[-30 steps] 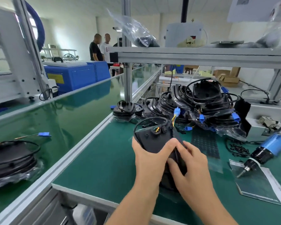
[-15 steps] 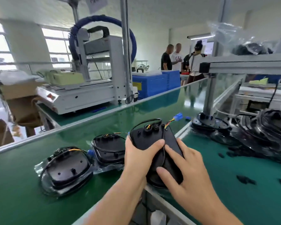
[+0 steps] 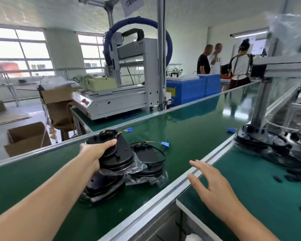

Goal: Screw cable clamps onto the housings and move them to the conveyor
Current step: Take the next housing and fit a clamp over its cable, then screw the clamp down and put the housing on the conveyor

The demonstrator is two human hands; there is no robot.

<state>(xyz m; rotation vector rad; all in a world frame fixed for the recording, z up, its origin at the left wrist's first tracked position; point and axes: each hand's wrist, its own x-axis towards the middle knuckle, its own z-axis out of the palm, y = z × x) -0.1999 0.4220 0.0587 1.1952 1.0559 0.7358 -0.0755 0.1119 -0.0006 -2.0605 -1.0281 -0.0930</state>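
My left hand [image 3: 96, 153] grips a black housing [image 3: 118, 153] by its left edge, thumb across the top, and holds it over the green conveyor [image 3: 189, 129]. The housing trails wires with a blue connector [image 3: 129, 130]. It sits above two other black housings on the belt: one [image 3: 102, 186] underneath it in clear film, one [image 3: 149, 159] to its right with its own cable and blue plug. My right hand [image 3: 210, 185] hovers with fingers spread and straight above the aluminium rail [image 3: 165, 193], holding nothing.
A pile of black housings with cables [image 3: 274, 145] lies on the green bench mat at right, beside a frame post [image 3: 261, 105]. Small black parts [image 3: 278, 178] are scattered on the mat. A white machine [image 3: 125, 94] and several people stand beyond the conveyor.
My view has swung left. The housing moved from the bench onto the conveyor over the other housings. My right hand let go of it and pulled back; the left hand alone still holds it.
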